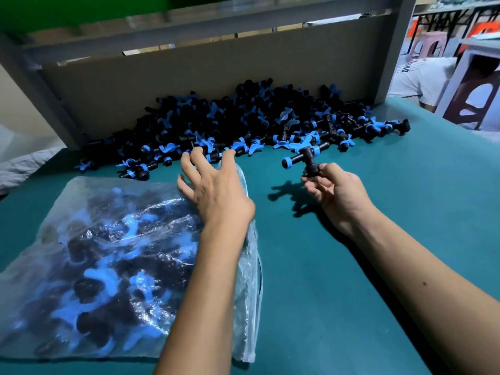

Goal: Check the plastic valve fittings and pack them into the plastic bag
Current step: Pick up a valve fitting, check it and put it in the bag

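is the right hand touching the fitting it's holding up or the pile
Touching the fitting only. The head view shows the right hand pinching the lifted valve fitting, with bare green table between it and the pile.

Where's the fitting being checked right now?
In the head view, right of centre: the right hand pinches the fitting above the green table, just in front of the pile of fittings.

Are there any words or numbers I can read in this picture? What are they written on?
Dark letters on the back of a white shirt at the far right: cut off and blurred, not readable.
Orange and black signs or boxes in the top right corner: too blurred to read.
The plastic bag, the valve fittings, the cardboard and the green table: no writing shows.
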{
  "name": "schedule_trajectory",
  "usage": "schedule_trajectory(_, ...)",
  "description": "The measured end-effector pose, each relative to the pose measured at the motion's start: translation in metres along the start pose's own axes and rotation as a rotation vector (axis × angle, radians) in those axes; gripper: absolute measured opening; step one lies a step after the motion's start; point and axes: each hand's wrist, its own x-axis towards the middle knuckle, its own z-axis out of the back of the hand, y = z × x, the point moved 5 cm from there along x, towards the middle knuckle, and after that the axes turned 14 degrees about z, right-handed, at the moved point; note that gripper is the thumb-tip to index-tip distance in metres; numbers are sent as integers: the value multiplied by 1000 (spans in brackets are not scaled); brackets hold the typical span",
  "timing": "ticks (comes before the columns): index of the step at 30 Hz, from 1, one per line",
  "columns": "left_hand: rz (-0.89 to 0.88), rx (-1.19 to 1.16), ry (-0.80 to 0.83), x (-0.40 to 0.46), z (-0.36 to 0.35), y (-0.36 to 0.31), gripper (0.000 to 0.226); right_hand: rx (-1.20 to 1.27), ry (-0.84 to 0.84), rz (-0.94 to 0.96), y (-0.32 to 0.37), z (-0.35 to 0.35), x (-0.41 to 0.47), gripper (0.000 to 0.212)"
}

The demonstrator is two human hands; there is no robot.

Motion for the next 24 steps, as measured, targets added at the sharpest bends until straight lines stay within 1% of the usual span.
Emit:
schedule_trajectory(4,33,-67,-60,8,8,10,80,-15,16,11,0,0,1,15)
schedule_trajectory(6,56,-152,-66,15,12,20,66,-88,53,46,-1,-3,0,13)
schedule_trajectory(7,81,-220,-54,18,15,26,56,-151,81,77,-1,-5,-2,11)
schedule_trajectory(9,123,-356,-30,25,22,35,34,-322,161,172,-2,-10,-7,7)
schedule_trajectory(11,93,-454,-42,30,32,39,21,-505,268,297,1,-16,-14,15)
schedule_trajectory(13,58,-521,-60,35,41,42,13,-678,370,469,8,-25,-23,24)
schedule_trajectory(15,51,-570,-86,39,46,46,9,-835,479,672,15,-39,-34,28)
schedule_trajectory(17,62,-612,-110,42,50,51,12,-872,594,819,18,-54,-46,31)
schedule_trajectory(19,68,-650,-117,42,52,53,16,-895,671,949,19,-65,-57,31)
schedule_trajectory(22,73,-680,-106,43,52,55,16,-909,724,1079,19,-79,-74,18)
schedule_trajectory(24,74,-684,-110,43,53,53,16,-920,779,1137,13,-88,-84,15)
